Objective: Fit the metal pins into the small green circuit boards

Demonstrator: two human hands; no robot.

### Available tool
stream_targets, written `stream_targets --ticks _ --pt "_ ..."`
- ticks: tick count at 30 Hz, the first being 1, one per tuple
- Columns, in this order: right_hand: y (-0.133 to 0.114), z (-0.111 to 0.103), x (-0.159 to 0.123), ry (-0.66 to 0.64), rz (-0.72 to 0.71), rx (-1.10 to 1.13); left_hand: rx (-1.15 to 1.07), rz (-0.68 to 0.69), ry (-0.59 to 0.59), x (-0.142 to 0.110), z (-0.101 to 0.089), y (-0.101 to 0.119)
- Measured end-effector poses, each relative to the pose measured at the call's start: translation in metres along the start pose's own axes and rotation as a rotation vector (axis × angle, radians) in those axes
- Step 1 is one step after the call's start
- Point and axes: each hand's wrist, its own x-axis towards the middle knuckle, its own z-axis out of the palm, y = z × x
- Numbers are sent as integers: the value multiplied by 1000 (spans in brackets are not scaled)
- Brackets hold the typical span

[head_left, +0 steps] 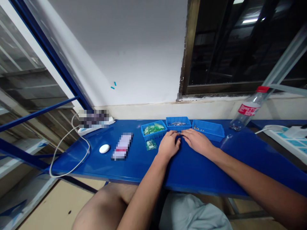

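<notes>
Both hands meet over the blue table, just in front of the middle tray. The fingers of my left hand (169, 144) are bent together, tips close to those of my right hand (197, 140), whose fingers are also drawn together. Something small and shiny shows between the fingertips, too tiny to name. Thin metal pieces lie in the middle blue tray (178, 127). The left blue tray (153, 137) holds green-tinted plastic packets, and a few small metal parts sit in the right blue tray (213, 132). One small packet (151, 145) lies by my left hand.
On the blue table (144, 166) lie a blurred-out phone-shaped object (122, 147) and a white round case (104, 149). A power strip (96, 127) with a looping white cable (69, 175) is at left. A clear bottle (248, 110) leans at right, near another power strip (287, 143).
</notes>
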Motion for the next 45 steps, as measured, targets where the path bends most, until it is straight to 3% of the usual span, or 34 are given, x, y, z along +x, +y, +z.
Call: stream_targets --ticks 13,45 --pt "0 -5 7 -83 -4 49 -11 -8 0 0 1 -1" --pt "1 -3 9 -42 -52 99 -16 -24 -4 -1 -2 1"
